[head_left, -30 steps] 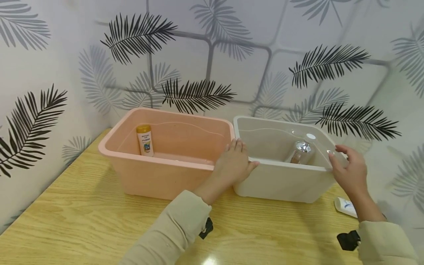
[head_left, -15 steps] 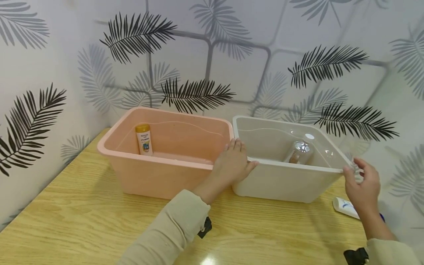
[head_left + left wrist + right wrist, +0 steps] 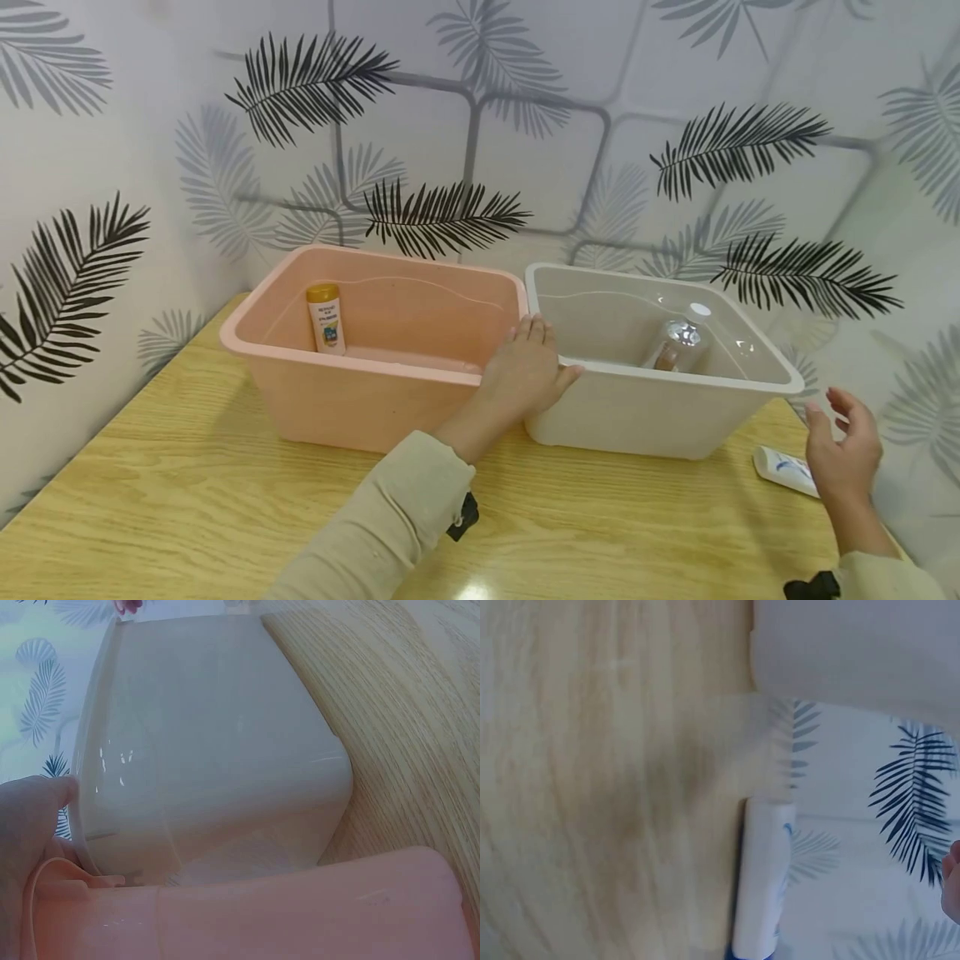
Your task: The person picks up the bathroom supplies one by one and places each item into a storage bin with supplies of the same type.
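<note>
My left hand (image 3: pixel 521 371) rests on the adjoining rims of a pink plastic bin (image 3: pixel 352 404) and a light grey bin (image 3: pixel 637 412), its thumb spread toward the grey side. Just off the grey bin's right front corner, my right hand (image 3: pixel 846 446) hangs in the air, fingers loosely bent and holding nothing. Below it, a white bottle (image 3: pixel 763 877) with a blue cap lies on its side; the hand partly hides it in the head view. A white bottle with a yellow cap (image 3: pixel 327 321) stands inside the pink bin. Inside the grey bin leans a clear bottle (image 3: pixel 678 340) with a white top.
Both bins stand side by side on a wooden table (image 3: pixel 225 500), close to a wall (image 3: pixel 525 167) covered in leaf-patterned paper. The table's left edge slants along the side wall.
My right hand has come off the grey bin's right rim and moved right and down, toward the lying white bottle. The left hand and both bins have stayed put.
</note>
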A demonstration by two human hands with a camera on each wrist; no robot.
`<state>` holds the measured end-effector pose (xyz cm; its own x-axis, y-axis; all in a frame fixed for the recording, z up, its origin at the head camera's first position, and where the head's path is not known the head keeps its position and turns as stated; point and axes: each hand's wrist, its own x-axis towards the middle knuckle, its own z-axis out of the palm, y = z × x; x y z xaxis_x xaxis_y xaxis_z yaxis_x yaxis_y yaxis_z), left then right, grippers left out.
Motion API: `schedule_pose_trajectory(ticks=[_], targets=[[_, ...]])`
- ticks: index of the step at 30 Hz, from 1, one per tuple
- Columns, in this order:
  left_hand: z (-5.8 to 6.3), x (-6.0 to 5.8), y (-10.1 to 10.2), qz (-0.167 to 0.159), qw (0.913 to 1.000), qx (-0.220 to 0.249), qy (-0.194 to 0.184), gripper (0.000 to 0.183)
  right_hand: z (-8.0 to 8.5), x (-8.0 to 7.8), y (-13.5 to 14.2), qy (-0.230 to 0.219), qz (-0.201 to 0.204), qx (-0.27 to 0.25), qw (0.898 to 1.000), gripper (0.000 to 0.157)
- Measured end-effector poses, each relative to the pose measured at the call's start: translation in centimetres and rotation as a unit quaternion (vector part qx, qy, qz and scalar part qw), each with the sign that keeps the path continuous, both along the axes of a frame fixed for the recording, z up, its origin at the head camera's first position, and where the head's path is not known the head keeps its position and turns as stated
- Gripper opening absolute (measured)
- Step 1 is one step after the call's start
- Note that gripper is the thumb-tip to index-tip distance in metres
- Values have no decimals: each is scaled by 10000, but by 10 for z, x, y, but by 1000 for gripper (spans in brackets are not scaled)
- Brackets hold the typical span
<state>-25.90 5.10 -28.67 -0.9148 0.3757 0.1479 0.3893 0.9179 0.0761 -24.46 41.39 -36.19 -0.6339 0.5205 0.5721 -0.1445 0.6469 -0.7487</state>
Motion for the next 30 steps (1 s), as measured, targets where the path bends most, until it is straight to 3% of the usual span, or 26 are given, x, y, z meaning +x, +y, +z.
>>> schedule_pose_trajectory(ticks=[5, 16, 23, 30], targets=[[0, 0, 1, -7, 10000, -7, -9, 71, -11, 2, 12, -648, -15, -267, 9975, 42], [-1, 0, 1, -17, 9999, -61, 146, 71, -21, 8, 34, -1963, -108, -748, 9776, 51], [0, 1, 1, -31, 9998, -93, 186, 71, -32, 7, 53, -2443, -104, -382, 9689, 53], [0, 2, 1, -48, 9998, 7, 189, 71, -35, 6, 61, -2966, 230, -49, 9547, 58]])
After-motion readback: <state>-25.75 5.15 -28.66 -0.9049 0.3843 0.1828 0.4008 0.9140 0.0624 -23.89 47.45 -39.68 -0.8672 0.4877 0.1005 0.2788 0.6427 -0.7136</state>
